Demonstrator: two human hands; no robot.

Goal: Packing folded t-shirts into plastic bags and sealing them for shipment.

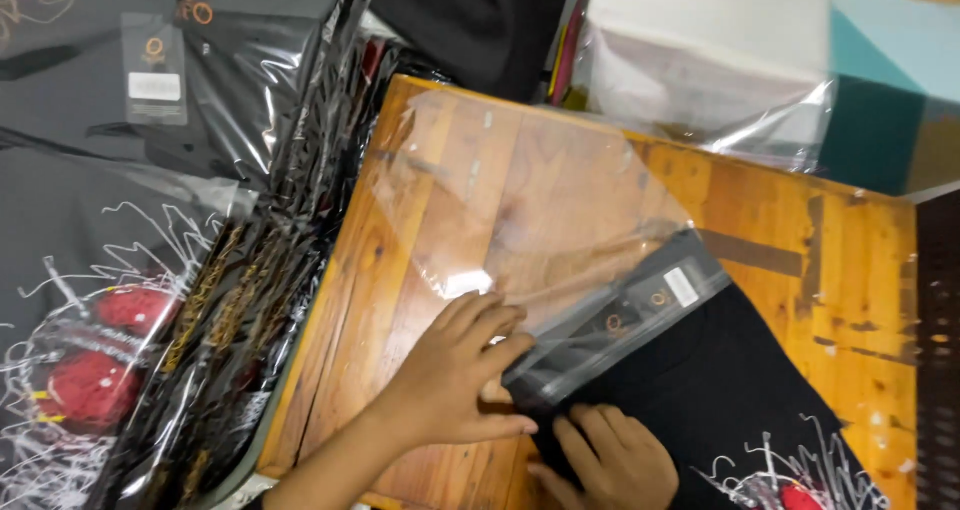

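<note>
A folded black T-shirt [720,390] with a red and white print lies on the wooden table [850,270], its collar end partly inside a clear plastic bag [520,200]. My left hand [460,370] presses on the bag's open edge, fingers spread, thumb under the plastic. My right hand [610,460] lies flat on the shirt's near corner, just below the left hand. A dark hang tag [660,295] shows through the plastic at the shirt's collar.
Stacks of bagged black shirts [150,270] fill the left side, leaning against the table edge. More bagged garments, white and dark [700,70], sit at the back. A teal surface [880,60] lies at the far right.
</note>
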